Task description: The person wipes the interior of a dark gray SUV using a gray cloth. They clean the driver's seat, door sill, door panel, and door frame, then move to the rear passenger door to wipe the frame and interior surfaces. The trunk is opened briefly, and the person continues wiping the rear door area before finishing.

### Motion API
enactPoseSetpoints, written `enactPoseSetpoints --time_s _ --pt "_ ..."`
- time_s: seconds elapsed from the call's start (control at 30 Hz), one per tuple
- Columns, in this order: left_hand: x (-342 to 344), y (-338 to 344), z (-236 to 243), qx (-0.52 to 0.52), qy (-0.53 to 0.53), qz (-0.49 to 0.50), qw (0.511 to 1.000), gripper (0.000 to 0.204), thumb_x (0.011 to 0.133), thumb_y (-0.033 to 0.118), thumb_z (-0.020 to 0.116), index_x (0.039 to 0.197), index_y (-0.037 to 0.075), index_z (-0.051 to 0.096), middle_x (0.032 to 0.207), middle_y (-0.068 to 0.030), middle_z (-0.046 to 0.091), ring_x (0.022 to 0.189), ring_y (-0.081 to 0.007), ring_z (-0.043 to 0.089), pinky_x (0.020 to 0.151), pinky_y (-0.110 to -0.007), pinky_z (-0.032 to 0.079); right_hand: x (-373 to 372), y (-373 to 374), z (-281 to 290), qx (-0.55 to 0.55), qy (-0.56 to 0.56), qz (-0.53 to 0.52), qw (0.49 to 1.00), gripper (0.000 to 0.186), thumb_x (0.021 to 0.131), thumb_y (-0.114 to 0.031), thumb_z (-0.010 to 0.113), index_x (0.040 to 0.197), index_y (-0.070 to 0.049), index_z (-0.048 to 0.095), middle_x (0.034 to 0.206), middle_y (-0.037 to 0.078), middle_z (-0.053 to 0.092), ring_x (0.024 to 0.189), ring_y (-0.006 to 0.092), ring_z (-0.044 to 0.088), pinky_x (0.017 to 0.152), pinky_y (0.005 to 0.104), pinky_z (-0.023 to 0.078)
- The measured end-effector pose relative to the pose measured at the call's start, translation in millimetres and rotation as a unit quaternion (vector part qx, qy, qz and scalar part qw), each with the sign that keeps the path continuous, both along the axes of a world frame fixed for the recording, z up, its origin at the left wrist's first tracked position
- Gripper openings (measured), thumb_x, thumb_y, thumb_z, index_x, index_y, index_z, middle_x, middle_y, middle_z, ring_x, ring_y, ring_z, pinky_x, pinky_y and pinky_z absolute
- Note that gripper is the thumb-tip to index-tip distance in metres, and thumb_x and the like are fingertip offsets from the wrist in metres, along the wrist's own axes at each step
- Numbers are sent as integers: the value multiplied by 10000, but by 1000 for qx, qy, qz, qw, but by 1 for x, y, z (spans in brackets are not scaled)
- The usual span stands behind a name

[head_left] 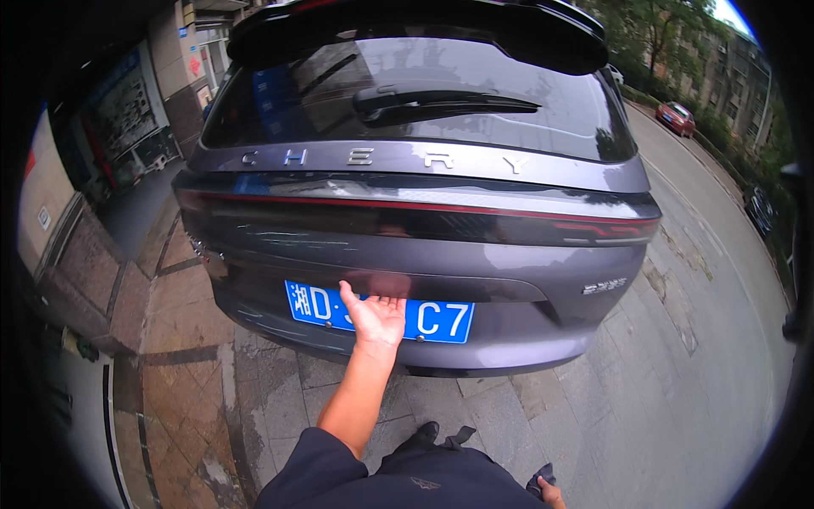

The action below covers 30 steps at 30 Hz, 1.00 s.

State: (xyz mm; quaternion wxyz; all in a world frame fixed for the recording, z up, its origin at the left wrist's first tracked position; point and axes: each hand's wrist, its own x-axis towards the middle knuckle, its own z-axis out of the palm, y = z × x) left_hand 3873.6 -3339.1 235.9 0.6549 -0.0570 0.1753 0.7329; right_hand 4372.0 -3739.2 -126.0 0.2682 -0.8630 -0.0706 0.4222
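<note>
In front of me is the rear of a dark grey-purple SUV, its tailgate (475,263) down. My left hand (377,321) reaches forward with the palm up and the thumb out to the left. Its stretched fingers meet the lower edge of the tailgate, where the tips are partly hidden under the lip. The hand covers the middle of the blue licence plate (445,322). Low at my right side, my right hand (551,494) is closed around a dark grey cloth (539,477); only part of this hand shows.
A rear wiper (449,103) lies across the back window, below a black roof spoiler (543,30). Paving slabs (475,416) lie under the bumper. To the left stand a stone-clad wall (80,263) and a shop opening (127,110). A red car (676,119) stands along the road.
</note>
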Motion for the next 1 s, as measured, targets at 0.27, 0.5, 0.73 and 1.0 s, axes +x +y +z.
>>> enactPoseSetpoints --time_s 0.27,0.5,0.73,1.0 --pt "9 8 -10 143 26 25 989 920 857 670 550 1364 -80 387 1366 -205 426 1315 -319 403 1186 -429 241 -2 194 -37 141 121 152 971 674 909 -488 622 1279 65 515 1167 197 616 1066 306 618 861 472 517" --pt "21 50 -31 202 144 80 965 945 847 657 558 1381 -101 375 1396 -224 423 1338 -315 389 1184 -416 242 -9 224 -100 132 234 238 934 680 932 -503 569 1310 56 489 1222 195 585 1104 310 590 905 478 491" --pt "40 21 -37 232 343 114 903 795 885 579 539 1406 -8 412 1387 -197 481 1362 -300 383 1184 -382 204 -58 232 -141 106 346 341 868 687 956 -518 517 1342 47 462 1277 194 554 1142 315 561 948 483 465" --pt "89 -215 -194 269 775 365 440 448 852 155 657 1227 10 461 1054 -142 535 874 -246 600 738 -348 518 -163 200 -156 109 456 434 769 695 982 -534 457 1378 37 432 1340 192 518 1186 321 529 998 489 436"
